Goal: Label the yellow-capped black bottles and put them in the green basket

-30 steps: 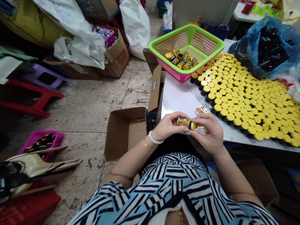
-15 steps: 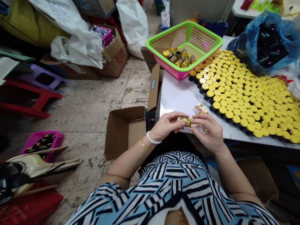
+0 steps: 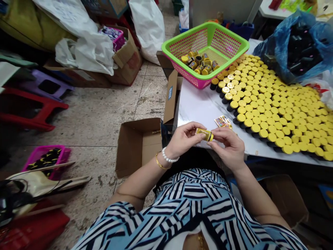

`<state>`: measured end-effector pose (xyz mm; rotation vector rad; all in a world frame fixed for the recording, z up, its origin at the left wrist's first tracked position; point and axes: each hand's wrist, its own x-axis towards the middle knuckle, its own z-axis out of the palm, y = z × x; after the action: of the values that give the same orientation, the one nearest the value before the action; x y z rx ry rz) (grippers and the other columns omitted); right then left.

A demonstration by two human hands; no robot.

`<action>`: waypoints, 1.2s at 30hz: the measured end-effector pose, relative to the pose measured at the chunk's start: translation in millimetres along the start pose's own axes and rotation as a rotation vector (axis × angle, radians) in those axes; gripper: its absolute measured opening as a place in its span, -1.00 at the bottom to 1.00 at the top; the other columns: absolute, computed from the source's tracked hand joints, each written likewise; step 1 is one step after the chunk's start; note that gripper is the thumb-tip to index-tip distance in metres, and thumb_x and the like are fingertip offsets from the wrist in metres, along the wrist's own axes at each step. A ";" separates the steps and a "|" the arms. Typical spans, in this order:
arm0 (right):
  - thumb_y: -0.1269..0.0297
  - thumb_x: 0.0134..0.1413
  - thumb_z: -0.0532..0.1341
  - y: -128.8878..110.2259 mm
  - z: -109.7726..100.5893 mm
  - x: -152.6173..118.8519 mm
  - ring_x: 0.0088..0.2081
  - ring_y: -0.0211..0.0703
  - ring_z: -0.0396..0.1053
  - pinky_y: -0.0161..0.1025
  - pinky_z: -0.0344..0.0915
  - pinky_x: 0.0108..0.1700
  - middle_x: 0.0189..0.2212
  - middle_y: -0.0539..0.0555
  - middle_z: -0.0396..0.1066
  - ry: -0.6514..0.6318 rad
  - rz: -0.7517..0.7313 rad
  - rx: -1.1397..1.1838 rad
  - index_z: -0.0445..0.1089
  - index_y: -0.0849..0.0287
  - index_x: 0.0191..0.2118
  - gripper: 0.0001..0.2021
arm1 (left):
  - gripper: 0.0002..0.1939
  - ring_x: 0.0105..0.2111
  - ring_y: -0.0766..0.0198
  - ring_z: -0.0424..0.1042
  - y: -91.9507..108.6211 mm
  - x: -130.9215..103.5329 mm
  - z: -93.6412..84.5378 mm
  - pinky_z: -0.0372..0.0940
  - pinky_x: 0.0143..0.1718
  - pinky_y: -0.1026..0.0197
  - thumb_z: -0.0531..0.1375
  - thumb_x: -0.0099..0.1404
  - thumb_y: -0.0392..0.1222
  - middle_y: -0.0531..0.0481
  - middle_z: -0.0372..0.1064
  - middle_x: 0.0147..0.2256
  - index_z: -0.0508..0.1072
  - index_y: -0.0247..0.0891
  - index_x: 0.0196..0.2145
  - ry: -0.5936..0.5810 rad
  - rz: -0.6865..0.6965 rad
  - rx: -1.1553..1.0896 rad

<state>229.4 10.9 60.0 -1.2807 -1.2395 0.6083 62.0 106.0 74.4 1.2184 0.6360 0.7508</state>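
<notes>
A small yellow-labelled bottle (image 3: 204, 133) lies on its side between my hands, just over the table's front edge. My left hand (image 3: 183, 140) is closed on its left end, the thumb across the label. The fingers of my right hand (image 3: 230, 146) are bent around its yellow cap end, thumb below. Just beyond my right fingers, shiny printed label pieces (image 3: 223, 121) rest on the white table (image 3: 195, 104). Many black bottles with yellow caps (image 3: 275, 111) stand packed upright to the right.
A green-rimmed pink basket (image 3: 205, 76) at the table's back left corner holds several labelled bottles (image 3: 200, 64). Behind the packed bottles sits a blue plastic bag (image 3: 275, 52) of black items. An open cardboard box (image 3: 130, 147) is on the floor at left.
The bottle has turned so that more of its label shows. My right fingers have shifted slightly left and curled in more, while my left hand keeps its hold.
</notes>
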 end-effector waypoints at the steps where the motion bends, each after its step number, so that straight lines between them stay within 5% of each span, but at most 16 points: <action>1: 0.28 0.06 0.46 2.2 2.3 -0.4 -0.06 -0.04 0.52 -0.03 0.64 -0.07 -0.12 0.09 0.51 0.004 0.001 -0.001 0.56 -0.03 -0.09 -0.73 | -0.71 -0.39 0.33 0.41 -0.6 0.9 0.1 0.31 -0.32 0.30 0.42 0.22 -0.07 -0.06 0.51 -0.29 0.60 -0.29 -0.17 0.004 0.007 0.043; 5: 0.24 0.04 0.48 10.7 14.1 0.0 -0.10 -0.10 0.56 -0.08 0.63 -0.03 -0.14 0.06 0.54 0.064 0.111 0.114 0.56 0.04 -0.12 -0.74 | -0.76 -0.24 0.24 0.46 -4.0 6.4 -2.2 0.33 -0.16 0.26 0.42 0.22 -0.09 -0.09 0.54 -0.25 0.61 -0.29 -0.23 -0.003 0.094 0.177; 10: 0.24 0.02 0.50 14.0 14.7 7.1 -0.12 -0.12 0.60 -0.12 0.62 0.01 -0.12 0.05 0.56 0.079 0.197 0.236 0.55 0.08 -0.09 -0.69 | -0.43 -0.41 0.37 0.40 -15.6 13.6 -13.4 0.25 -0.46 0.34 0.44 0.19 -0.05 -0.11 0.48 -0.11 0.50 -0.20 0.13 -0.098 0.019 -0.118; 13: 0.29 0.01 0.51 14.5 7.6 11.0 -0.12 -0.14 0.59 -0.20 0.60 -0.03 -0.13 0.02 0.56 0.027 0.192 0.258 0.55 0.04 -0.06 -0.66 | -0.45 -0.47 0.40 0.39 -19.9 17.6 -18.3 0.19 -0.54 0.39 0.46 0.17 -0.04 -0.08 0.49 -0.23 0.52 -0.29 0.06 -0.092 -0.083 -0.221; 17: 0.36 0.10 0.45 15.7 -1.1 16.7 -0.14 -0.17 0.56 -0.19 0.57 -0.07 -0.05 0.03 0.55 -0.108 0.054 0.128 0.54 -0.08 0.08 -0.58 | -0.58 -0.60 0.48 0.31 -16.9 20.4 -16.5 0.11 -0.64 0.43 0.45 0.19 0.04 0.02 0.43 -0.45 0.53 -0.38 -0.22 -0.090 -0.228 -0.260; 22: 0.47 0.10 0.43 18.3 -1.2 22.4 -0.25 -0.20 0.52 -0.19 0.49 -0.13 -0.28 -0.02 0.57 -0.037 -0.219 -0.040 0.65 -0.11 -0.16 -0.72 | -0.49 -0.69 0.52 0.25 -12.2 20.6 -9.8 0.06 -0.75 0.44 0.43 0.17 0.16 0.09 0.40 -0.48 0.50 -0.37 -0.21 -0.111 -0.269 -0.298; 29: 0.46 0.11 0.42 17.0 -0.2 22.3 -0.18 -0.16 0.50 -0.13 0.48 -0.11 -0.19 0.02 0.52 -0.114 -0.303 -0.135 0.61 -0.11 -0.04 -0.65 | -0.45 -0.74 0.54 0.17 -15.3 22.0 -10.5 0.03 -0.80 0.46 0.48 0.07 0.20 0.13 0.32 -0.60 0.40 -0.35 -0.41 -0.123 -0.322 -0.321; 33: 0.42 0.06 0.46 20.5 -1.7 22.2 -0.26 -0.19 0.46 -0.16 0.47 -0.17 -0.29 -0.01 0.46 0.005 -0.268 -0.085 0.62 -0.04 -0.18 -0.78 | -0.46 -0.66 0.52 0.25 -11.2 22.1 -8.9 0.10 -0.76 0.47 0.49 0.08 0.16 0.09 0.36 -0.51 0.46 -0.39 -0.31 -0.147 -0.315 -0.455; 36: 0.34 0.10 0.43 20.8 -3.0 21.5 -0.22 -0.15 0.45 -0.16 0.48 -0.20 -0.22 0.04 0.43 -0.028 -0.211 -0.102 0.57 -0.03 -0.01 -0.68 | -0.48 -0.67 0.55 0.20 -9.8 21.9 -8.4 0.07 -0.76 0.48 0.49 0.10 0.10 0.11 0.33 -0.51 0.48 -0.42 -0.27 -0.183 -0.338 -0.475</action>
<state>244.3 34.3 48.6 -1.2085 -1.4227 0.4165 70.4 126.6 62.1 0.7078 0.4611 0.4622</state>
